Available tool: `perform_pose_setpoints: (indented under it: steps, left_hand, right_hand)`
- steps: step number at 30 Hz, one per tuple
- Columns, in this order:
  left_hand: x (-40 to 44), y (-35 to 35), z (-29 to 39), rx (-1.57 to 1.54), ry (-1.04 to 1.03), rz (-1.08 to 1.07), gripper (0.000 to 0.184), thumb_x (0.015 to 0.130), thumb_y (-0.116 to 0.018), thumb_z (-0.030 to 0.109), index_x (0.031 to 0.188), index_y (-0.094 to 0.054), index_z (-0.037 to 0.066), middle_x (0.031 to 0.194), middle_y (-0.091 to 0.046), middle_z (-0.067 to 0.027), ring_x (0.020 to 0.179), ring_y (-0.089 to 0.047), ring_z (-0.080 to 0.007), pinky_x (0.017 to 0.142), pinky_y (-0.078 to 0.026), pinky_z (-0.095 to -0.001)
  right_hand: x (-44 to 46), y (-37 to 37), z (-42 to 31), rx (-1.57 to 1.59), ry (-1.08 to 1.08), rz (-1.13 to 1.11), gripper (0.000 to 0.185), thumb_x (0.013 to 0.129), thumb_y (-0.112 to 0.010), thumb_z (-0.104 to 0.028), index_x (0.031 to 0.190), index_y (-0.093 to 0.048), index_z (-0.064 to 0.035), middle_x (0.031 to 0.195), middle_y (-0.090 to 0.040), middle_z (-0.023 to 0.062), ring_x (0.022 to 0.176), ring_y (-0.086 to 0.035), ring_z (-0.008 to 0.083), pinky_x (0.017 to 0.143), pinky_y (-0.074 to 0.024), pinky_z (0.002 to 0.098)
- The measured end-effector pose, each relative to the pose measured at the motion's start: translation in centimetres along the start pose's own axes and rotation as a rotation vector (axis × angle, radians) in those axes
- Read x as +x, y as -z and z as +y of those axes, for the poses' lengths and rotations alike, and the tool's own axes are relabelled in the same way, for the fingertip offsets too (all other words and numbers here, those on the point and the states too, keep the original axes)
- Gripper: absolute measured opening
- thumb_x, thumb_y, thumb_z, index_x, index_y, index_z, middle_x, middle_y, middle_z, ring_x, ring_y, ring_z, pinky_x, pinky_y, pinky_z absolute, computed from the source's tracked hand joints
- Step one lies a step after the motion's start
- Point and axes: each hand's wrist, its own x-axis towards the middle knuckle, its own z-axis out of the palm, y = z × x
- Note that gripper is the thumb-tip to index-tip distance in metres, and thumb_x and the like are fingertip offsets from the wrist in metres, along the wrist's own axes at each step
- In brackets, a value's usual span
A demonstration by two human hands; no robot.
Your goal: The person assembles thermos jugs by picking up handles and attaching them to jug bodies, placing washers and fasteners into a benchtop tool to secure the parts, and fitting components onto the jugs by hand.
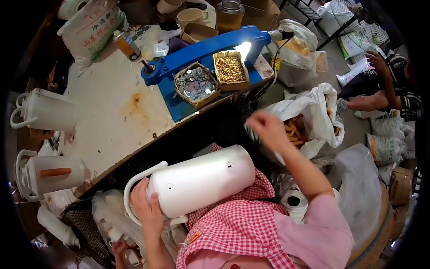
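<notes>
A white cylindrical pot lies on its side across my lap, over a red checked apron. Two small holes show on its upper side. My left hand is wrapped round its left end, beside the white curved handle. My right hand is raised, slightly blurred, at the edge of a white bag of orange-brown handles. Its fingers are curled together; anything between them is too small to make out. Beyond stands a blue press with a box of silver discs and a box of brass-coloured pieces.
White pots stand at the left edge of the worktable; one has an orange-brown handle. A spray can is near the back. A co-worker's hand is at lower left; another person sits far right.
</notes>
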Motion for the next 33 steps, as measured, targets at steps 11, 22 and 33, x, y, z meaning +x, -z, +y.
perform_pose_setpoints:
  steps: [11,22,33]
  left_hand:
    - [-0.2,2.6,-1.0,-0.650,0.394,-0.009,0.073,0.081,-0.076,0.041,0.138,-0.053,0.001,0.128,-0.057,-0.0108,0.120,-0.054,-0.0228,0.106,-0.040,-0.0354]
    - [1.1,1.3,-1.2,-0.724,0.274,0.000,0.053,0.079,-0.073,0.021,0.127,-0.059,0.002,0.135,-0.054,-0.0139,0.126,-0.050,-0.0274,0.110,-0.036,-0.0400]
    - [0.7,1.8,-1.0,-0.753,0.592,-0.066,0.062,0.087,-0.068,0.018,0.142,-0.044,0.005,0.126,-0.054,-0.0096,0.101,-0.057,-0.0176,0.085,-0.049,-0.0310]
  right_hand:
    - [18.9,-1.3,-3.0,-0.628,0.263,0.098,0.015,0.086,-0.067,-0.023,0.094,-0.076,-0.0151,0.095,-0.074,0.0099,0.093,-0.070,0.0301,0.081,-0.0545,0.0439]
    - [19.5,-0.6,-3.4,-0.589,0.269,0.027,0.015,0.086,-0.069,-0.024,0.093,-0.072,-0.0118,0.092,-0.073,0.0104,0.091,-0.070,0.0316,0.081,-0.0539,0.0442]
    - [14.5,-0.5,-6.7,0.104,0.378,0.027,0.009,0.089,-0.068,-0.007,0.096,-0.070,-0.0013,0.087,-0.070,0.0082,0.079,-0.066,0.0156,0.067,-0.0521,0.0287]
